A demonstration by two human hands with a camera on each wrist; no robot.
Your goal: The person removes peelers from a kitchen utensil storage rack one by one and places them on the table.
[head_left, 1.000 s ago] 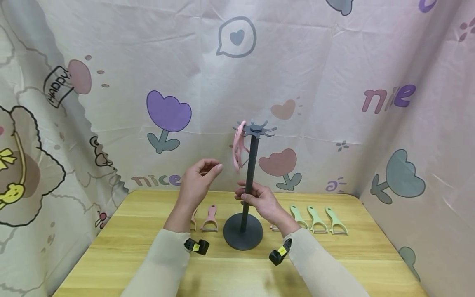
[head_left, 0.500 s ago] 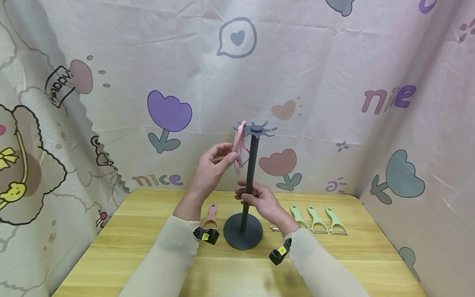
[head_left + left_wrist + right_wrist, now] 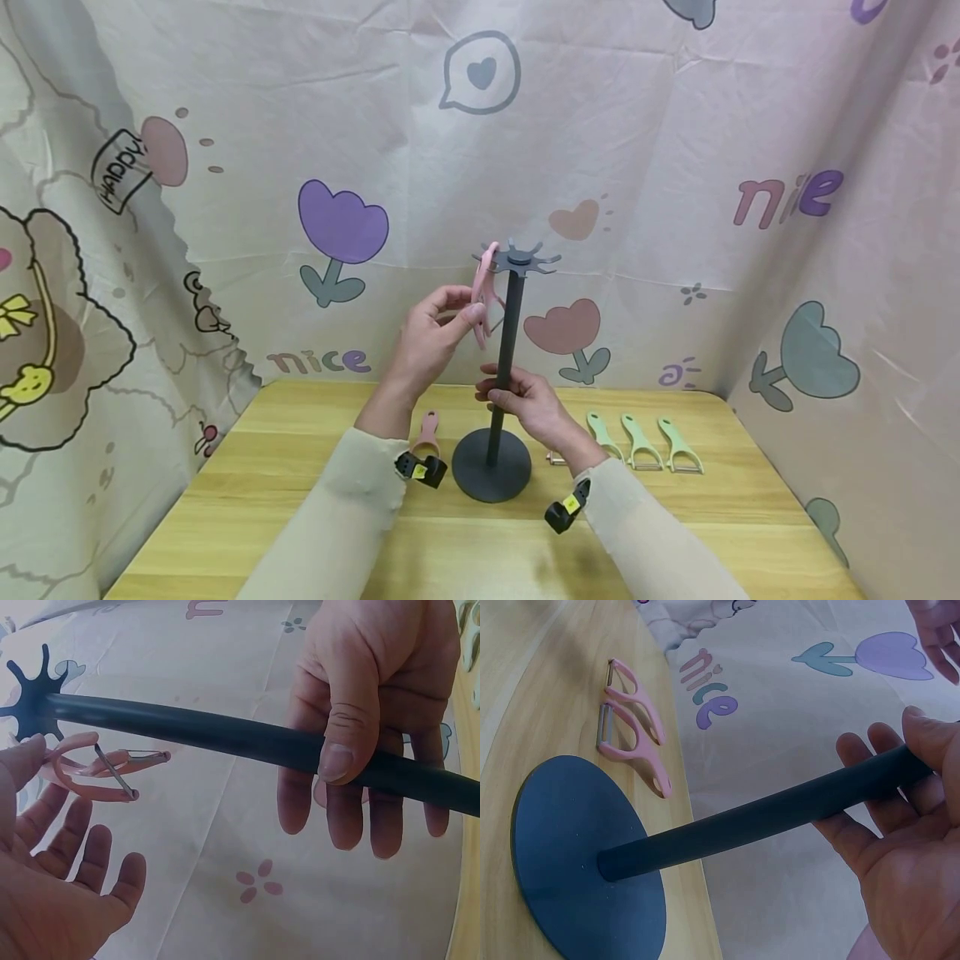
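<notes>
A dark stand with a round base [image 3: 491, 485] and an upright pole [image 3: 511, 325] is topped by a ring of hooks [image 3: 519, 260]. Pink peelers [image 3: 486, 279] hang from a hook at its left; in the left wrist view two blades [image 3: 116, 772] show, close together. My left hand [image 3: 431, 337] pinches a hanging pink peeler near its handle, between thumb and forefinger, with the other fingers spread loosely. Lower down, my right hand [image 3: 534, 407] holds the pole, its thumb across the front and fingers behind.
Two pink peelers [image 3: 651, 754] lie on the wooden table [image 3: 240, 500] left of the base. Several green peelers [image 3: 639, 442] lie in a row to the right, one partly hidden by my right hand. A patterned cloth [image 3: 637, 100] hangs behind.
My left hand has moved right and slightly up from beside the stand to the hanging pink peelers and taken hold of one. My right hand stays on the pole.
</notes>
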